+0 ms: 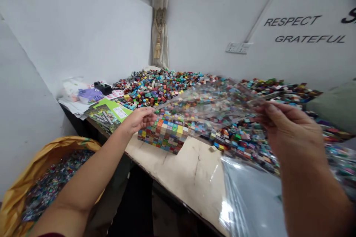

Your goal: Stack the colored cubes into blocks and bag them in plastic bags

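Observation:
A clear plastic bag [207, 100] is stretched in the air between my two hands. My left hand [143, 118] pinches its left end, fingers closed. On the other side my right hand [286, 122] grips the bag between thumb and fingers. Beneath the film, on the table, lies a block of small multicoloured cubes [165, 133] packed in neat rows. Part of that block shows only through the plastic. A stack of flat clear plastic bags [256, 200] rests on the table below my right hand.
Loose coloured cubes [155, 85] are heaped along the wall on the table [200, 170]. At the left are a green printed card [111, 109], a purple packet [90, 95] and a black tape dispenser [102, 88]. A yellow sack [63, 142] of small bits stands on the floor.

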Action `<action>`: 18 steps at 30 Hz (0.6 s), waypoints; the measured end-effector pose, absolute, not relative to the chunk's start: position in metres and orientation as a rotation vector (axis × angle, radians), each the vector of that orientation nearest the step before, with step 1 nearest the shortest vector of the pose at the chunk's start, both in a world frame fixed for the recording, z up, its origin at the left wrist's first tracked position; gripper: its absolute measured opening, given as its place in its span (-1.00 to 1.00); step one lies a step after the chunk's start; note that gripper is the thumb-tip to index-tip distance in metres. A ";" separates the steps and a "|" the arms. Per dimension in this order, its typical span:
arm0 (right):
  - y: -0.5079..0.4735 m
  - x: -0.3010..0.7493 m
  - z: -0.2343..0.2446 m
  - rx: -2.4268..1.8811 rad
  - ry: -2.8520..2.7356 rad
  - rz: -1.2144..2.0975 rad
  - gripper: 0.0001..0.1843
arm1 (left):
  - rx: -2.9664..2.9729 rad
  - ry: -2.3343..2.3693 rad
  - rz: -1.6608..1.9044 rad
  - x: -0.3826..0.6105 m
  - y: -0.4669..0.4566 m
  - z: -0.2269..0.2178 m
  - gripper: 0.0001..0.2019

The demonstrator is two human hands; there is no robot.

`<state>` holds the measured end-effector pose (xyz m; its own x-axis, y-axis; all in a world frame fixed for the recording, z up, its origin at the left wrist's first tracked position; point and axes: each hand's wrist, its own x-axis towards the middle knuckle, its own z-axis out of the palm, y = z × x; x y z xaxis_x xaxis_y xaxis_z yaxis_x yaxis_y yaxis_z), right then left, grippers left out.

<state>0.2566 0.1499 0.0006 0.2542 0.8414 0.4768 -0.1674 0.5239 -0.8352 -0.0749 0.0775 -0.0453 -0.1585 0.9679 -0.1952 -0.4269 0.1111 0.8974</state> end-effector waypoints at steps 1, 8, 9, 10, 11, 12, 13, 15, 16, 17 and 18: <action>0.149 0.256 0.003 -0.758 -1.145 0.751 -0.75 | 0.699 1.111 1.396 -0.078 0.076 -0.046 -0.94; 0.142 0.249 0.021 -0.858 -1.303 0.585 -0.73 | 0.701 1.041 1.342 -0.087 0.064 -0.046 -0.71; 0.142 0.249 0.023 -0.857 -1.324 0.570 -0.73 | 0.702 1.059 1.341 -0.087 0.063 -0.047 -0.69; 0.144 0.249 0.025 -0.860 -1.346 0.559 -0.72 | 0.707 1.084 1.348 -0.087 0.063 -0.048 -0.67; 0.146 0.250 0.027 -0.865 -1.361 0.558 -0.70 | 0.715 1.107 1.359 -0.087 0.063 -0.050 -0.66; 0.148 0.251 0.029 -0.873 -1.366 0.568 -0.66 | 0.725 1.124 1.373 -0.088 0.063 -0.052 -0.65; 0.151 0.251 0.030 -0.884 -1.363 0.586 -0.63 | 0.734 1.138 1.391 -0.088 0.063 -0.054 -0.65; 0.157 0.251 0.030 -0.912 -1.347 0.631 -0.56 | 0.749 1.168 1.431 -0.090 0.063 -0.058 -0.64; 0.160 0.251 0.030 -0.922 -1.343 0.649 -0.54 | 0.756 1.191 1.453 -0.091 0.064 -0.061 -0.63; 0.161 0.249 0.030 -0.932 -1.343 0.658 -0.53 | 0.764 1.218 1.476 -0.093 0.064 -0.063 -0.63; 0.163 0.247 0.029 -0.948 -1.352 0.666 -0.51 | 0.775 1.246 1.500 -0.094 0.064 -0.065 -0.63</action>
